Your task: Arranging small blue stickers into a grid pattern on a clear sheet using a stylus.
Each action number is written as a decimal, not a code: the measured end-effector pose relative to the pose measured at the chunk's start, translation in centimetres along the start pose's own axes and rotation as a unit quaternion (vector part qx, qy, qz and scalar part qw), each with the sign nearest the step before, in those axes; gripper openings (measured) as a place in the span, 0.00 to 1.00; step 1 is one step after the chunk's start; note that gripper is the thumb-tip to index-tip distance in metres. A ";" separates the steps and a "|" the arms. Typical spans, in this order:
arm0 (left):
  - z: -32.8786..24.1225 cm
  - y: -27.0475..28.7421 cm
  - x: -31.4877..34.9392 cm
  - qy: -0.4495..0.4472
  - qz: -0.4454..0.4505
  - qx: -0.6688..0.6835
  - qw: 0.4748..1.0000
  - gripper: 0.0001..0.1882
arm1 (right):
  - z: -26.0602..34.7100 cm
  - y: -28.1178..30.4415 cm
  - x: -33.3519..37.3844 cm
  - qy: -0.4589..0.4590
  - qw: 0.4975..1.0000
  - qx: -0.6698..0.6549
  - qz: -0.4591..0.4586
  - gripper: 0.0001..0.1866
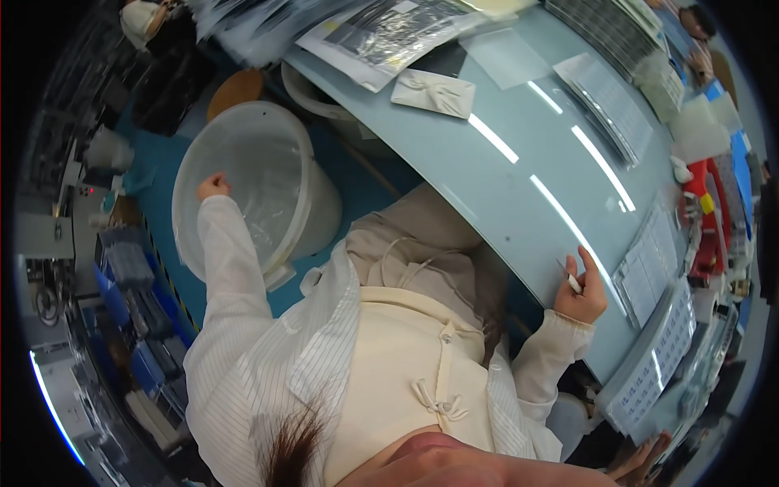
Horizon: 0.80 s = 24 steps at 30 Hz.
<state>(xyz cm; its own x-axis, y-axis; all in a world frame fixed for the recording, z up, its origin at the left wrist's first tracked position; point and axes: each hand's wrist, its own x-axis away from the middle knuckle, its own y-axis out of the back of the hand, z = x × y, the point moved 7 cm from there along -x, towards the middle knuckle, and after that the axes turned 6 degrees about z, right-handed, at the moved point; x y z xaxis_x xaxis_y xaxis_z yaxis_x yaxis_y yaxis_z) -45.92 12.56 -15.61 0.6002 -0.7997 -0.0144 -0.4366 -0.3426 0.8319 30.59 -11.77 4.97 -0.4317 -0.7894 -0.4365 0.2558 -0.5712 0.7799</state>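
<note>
My left hand (214, 186) reaches over the large white round bin (306, 174), its fingers curled together. What they hold, if anything, is too small to make out. Clear crumpled plastic film (261, 231) lies inside the bin. At the near edge of the glossy table (495, 195), my right hand (584, 292) is closed around a small white tool (574, 283) with a thin pointed end; its index finger extends forward. Closest to that hand on the table is a flat clear sheet or tray (647, 261).
A white packet (434, 93) and a silvery plastic bag (389, 36) lie on the table's far side. A stacked clear tray (604, 105) sits farther right, near a red holder (708, 215). Blue bins (122, 300) stand at left. Other people's hands show at the right rim.
</note>
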 end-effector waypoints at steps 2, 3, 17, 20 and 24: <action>1.7 -0.5 0.8 0.059 0.011 0.046 0.997 0.06 | -0.2 -0.3 0.1 -0.005 1.000 -0.006 0.018 0.14; 0.6 -1.7 1.8 0.074 0.043 0.045 0.995 0.07 | -0.3 -0.2 0.3 -0.016 1.000 0.009 0.018 0.14; 0.8 -3.3 1.7 0.089 0.095 -0.012 0.991 0.17 | -1.5 0.3 0.5 -0.065 0.994 0.074 0.040 0.13; -0.5 -1.7 2.0 0.012 0.052 -0.156 0.986 0.19 | -1.3 0.2 0.3 -0.048 0.995 0.071 0.044 0.13; -1.1 -1.3 2.9 0.044 0.032 -0.128 0.990 0.15 | -1.3 0.3 0.3 -0.071 0.992 0.088 0.051 0.13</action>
<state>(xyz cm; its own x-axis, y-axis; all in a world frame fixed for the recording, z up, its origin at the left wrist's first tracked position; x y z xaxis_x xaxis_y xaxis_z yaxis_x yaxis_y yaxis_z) -42.84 11.27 -16.13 0.6374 -0.7662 0.0811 -0.2980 -0.1481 0.9430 31.67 -12.50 4.50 -0.5322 -0.7938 -0.2942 0.1549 -0.4330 0.8880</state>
